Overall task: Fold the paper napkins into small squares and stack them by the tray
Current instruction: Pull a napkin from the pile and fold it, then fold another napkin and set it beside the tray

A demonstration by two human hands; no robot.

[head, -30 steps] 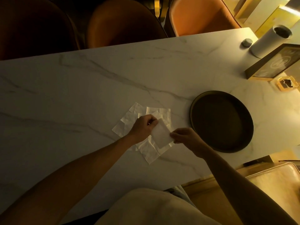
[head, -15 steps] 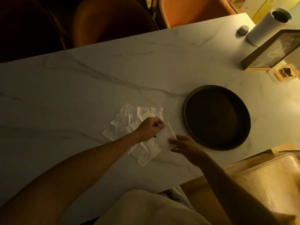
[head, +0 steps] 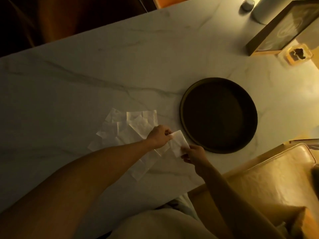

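Observation:
A small white folded napkin (head: 178,144) is held between both hands just left of the tray. My left hand (head: 159,136) pinches its upper left edge and my right hand (head: 194,153) pinches its lower right corner. Behind and under the hands, several unfolded white napkins (head: 124,125) lie spread and overlapping on the marble table. The round dark tray (head: 183,100) sits to the right, nothing in it. The napkin's far corner reaches close to the tray's rim.
At the far right stand a framed sign (head: 283,26), a white cylinder (head: 260,12), a small round grey object (head: 247,3) and a small yellow holder (head: 297,55). A tan cushioned seat (head: 269,178) lies beyond the table's near right edge. Dark chairs line the far side.
The held napkin has been folded smaller and carried right, closer to the tray's rim, with both hands moving along. The camera tilted down and right.

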